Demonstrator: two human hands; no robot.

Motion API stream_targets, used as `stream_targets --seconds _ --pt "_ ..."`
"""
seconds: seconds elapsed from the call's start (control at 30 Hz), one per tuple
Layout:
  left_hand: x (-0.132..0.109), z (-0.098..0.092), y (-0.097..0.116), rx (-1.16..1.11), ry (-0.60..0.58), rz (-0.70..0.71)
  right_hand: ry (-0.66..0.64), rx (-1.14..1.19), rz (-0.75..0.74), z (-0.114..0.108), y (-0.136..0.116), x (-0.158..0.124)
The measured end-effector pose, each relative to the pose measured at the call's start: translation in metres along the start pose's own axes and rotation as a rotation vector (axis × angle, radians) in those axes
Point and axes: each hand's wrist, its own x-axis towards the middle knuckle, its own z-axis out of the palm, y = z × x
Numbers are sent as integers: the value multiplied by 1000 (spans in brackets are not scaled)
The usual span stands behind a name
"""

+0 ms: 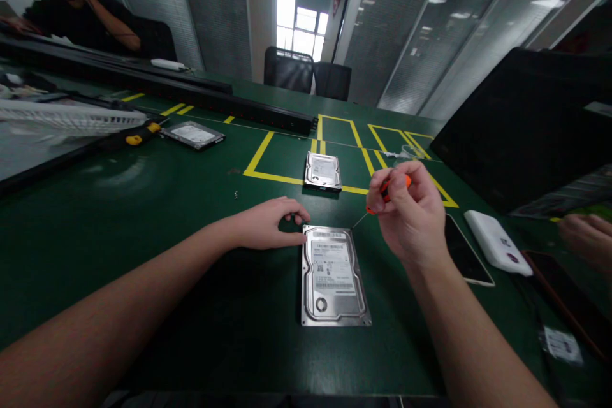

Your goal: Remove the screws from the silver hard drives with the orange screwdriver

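A silver hard drive [332, 274] with a white label lies flat on the green table in front of me. At its far left corner, my left hand [270, 223] steadies it, thumb against the left edge and curled fingers by the corner. My right hand [406, 204] is closed around the orange and black handle of a screwdriver [362, 219]. The thin shaft slants down to the drive's far right corner, and its tip appears to meet a screw spot there. Beyond them sits a second hard drive [323, 169], and a few tiny screws [236, 194] lie to the left.
Another hard drive [194, 134] and a yellow-black tool [143, 133] are at left, near a long black bar [268, 113]. On the right are a phone [463, 252], a white power bank [497, 242], a black monitor [530, 127] and another person's hand [588, 239]. Someone sits far left.
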Motion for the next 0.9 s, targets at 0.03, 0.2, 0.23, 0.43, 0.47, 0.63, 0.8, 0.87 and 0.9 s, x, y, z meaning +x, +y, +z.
stream_targets --seconds 0.03,0.2,0.23,0.43,0.47,0.63,0.8,0.87,0.9 --pt "0 0 0 2 0 0 -4 11 12 0 0 0" --pt "0 0 1 5 2 3 -13 11 31 -1 -3 1" --pt "0 0 2 5 2 3 -8 0 16 0 -3 1" --pt "1 0 3 12 2 -9 -4 -13 -3 1 -1 0" --pt "1 0 3 12 2 -10 -6 -4 9 0 -1 0" --pt "0 -1 3 4 -2 -10 -2 2 60 1 -3 0" --pt "-1 -1 1 -9 1 -5 4 -19 6 2 -1 -1" --pt "-1 -1 1 -12 0 -1 -9 -1 12 2 -1 0" --pt "-1 -1 2 -10 -2 -3 -15 7 22 2 -1 0"
